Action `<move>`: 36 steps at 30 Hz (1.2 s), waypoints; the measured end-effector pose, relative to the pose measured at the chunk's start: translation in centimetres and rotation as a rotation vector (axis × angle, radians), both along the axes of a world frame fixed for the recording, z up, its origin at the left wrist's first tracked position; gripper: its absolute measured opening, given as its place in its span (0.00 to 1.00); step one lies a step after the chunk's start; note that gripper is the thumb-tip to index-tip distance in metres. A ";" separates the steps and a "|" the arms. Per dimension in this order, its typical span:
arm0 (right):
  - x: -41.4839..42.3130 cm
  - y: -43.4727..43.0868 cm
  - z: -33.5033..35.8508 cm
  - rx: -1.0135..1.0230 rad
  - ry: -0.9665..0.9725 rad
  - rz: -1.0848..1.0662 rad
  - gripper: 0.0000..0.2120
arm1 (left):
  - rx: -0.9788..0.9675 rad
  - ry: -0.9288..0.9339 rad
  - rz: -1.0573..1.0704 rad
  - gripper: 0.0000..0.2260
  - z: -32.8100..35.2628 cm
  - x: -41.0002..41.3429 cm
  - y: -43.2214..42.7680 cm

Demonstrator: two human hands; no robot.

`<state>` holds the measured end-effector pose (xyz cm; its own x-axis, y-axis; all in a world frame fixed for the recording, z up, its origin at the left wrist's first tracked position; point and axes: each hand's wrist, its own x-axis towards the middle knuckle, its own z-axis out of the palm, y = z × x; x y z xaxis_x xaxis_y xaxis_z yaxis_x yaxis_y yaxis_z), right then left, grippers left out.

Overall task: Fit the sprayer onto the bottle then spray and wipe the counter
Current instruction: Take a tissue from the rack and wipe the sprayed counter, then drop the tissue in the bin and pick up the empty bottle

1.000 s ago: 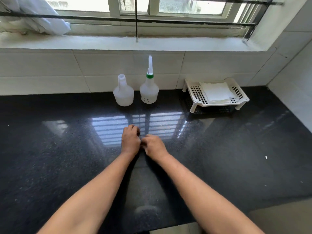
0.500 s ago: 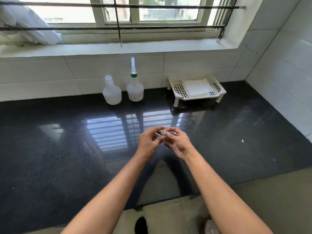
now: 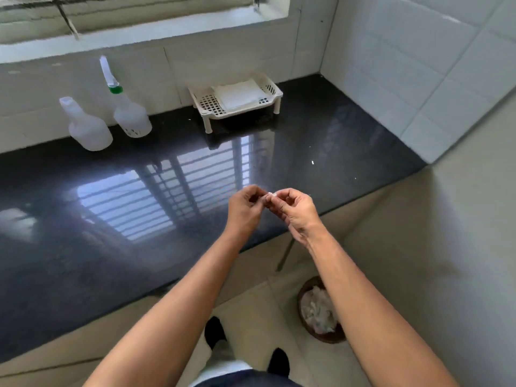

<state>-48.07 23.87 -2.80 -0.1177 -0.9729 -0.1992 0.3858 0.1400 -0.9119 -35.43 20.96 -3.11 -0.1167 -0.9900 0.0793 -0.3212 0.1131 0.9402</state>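
My left hand (image 3: pixel 244 206) and my right hand (image 3: pixel 294 209) meet above the front edge of the black counter (image 3: pixel 139 219), fingertips pinched together on a tiny white scrap (image 3: pixel 270 195). At the back wall stands an open white bottle (image 3: pixel 88 128) without a top. Beside it, to the right, stands a second white bottle with a green collar and a long white nozzle (image 3: pixel 128 110). Both bottles are far from my hands. A folded white cloth (image 3: pixel 240 94) lies in a cream slotted tray (image 3: pixel 208 104) at the back.
A tiled wall (image 3: pixel 418 79) closes the counter on the right. On the floor at lower right sits a brown bin (image 3: pixel 319 311) holding crumpled white waste. My feet (image 3: pixel 215 331) show below. A small white speck (image 3: pixel 312 162) lies on the counter.
My hands rose from the counter surface with a small white scrap pinched between them. The view swung right and down, bringing the floor and bin into sight.
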 end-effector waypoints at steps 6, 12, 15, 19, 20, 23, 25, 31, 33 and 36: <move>-9.2 6.7 -2.3 0.031 0.068 -0.224 0.09 | -0.058 -0.108 -0.223 0.04 -1.9 -9.8 4.5; -16.9 13.1 -8.7 0.237 0.738 -0.332 0.09 | 0.166 -0.304 -0.520 0.13 -6.2 -15.9 8.4; -18.7 14.8 -12.9 0.376 0.989 -0.327 0.04 | 0.237 -0.444 -0.555 0.10 -8.8 -16.1 9.8; -19.7 15.2 -16.9 0.640 1.197 -0.036 0.08 | 0.285 -0.540 -0.553 0.10 -10.8 -15.2 10.9; -20.1 15.1 -17.3 0.699 1.246 0.036 0.12 | 0.280 -0.548 -0.550 0.10 -10.8 -14.9 10.9; -21.3 14.1 -17.2 0.698 1.164 -0.022 0.12 | 0.234 -0.561 -0.546 0.09 -10.5 -14.3 10.3; -21.8 12.7 -15.9 0.609 1.124 -0.122 0.10 | 0.179 -0.546 -0.536 0.09 -9.5 -13.9 9.3; -17.1 4.8 -6.1 0.114 1.071 -0.213 0.11 | -0.050 -0.393 -0.409 0.08 -4.6 -11.8 5.0; -13.3 1.8 -3.2 -0.058 1.065 -0.179 0.11 | -0.093 -0.337 -0.299 0.07 -3.1 -9.6 3.1; -5.8 -2.9 -0.4 -0.227 1.068 -0.050 0.11 | -0.107 -0.333 -0.122 0.06 -1.8 -4.0 -0.5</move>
